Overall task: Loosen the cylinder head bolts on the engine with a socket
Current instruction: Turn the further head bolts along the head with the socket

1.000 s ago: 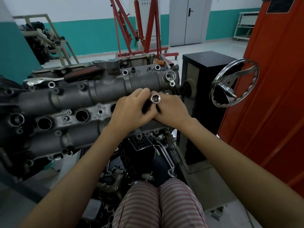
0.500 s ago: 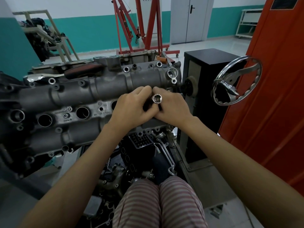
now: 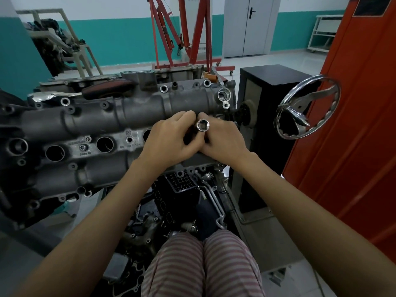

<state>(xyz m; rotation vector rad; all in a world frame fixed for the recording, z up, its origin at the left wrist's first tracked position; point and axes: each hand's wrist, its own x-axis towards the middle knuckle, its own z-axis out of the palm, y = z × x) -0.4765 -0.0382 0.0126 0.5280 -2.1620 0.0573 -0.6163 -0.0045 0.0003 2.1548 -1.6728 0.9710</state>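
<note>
A grey cylinder head [image 3: 90,125] lies across the engine stand, with round plug holes and small bolt bosses along its face. A shiny chrome socket [image 3: 202,126] points its open square drive end toward me above the head's right part. My left hand [image 3: 169,142] and my right hand [image 3: 222,142] meet around the socket, fingers curled on it and on a dark tool piece below it. What the socket sits on is hidden by my fingers.
A chrome handwheel [image 3: 308,108] sticks out at the right, beside a black cabinet [image 3: 272,86] and an orange panel [image 3: 353,125]. A red engine hoist [image 3: 184,33] stands behind. Engine parts [image 3: 184,200] crowd the space above my striped knees.
Both hands stay clasped around the socket; they and the socket have barely shifted, only the camera view moved slightly.
</note>
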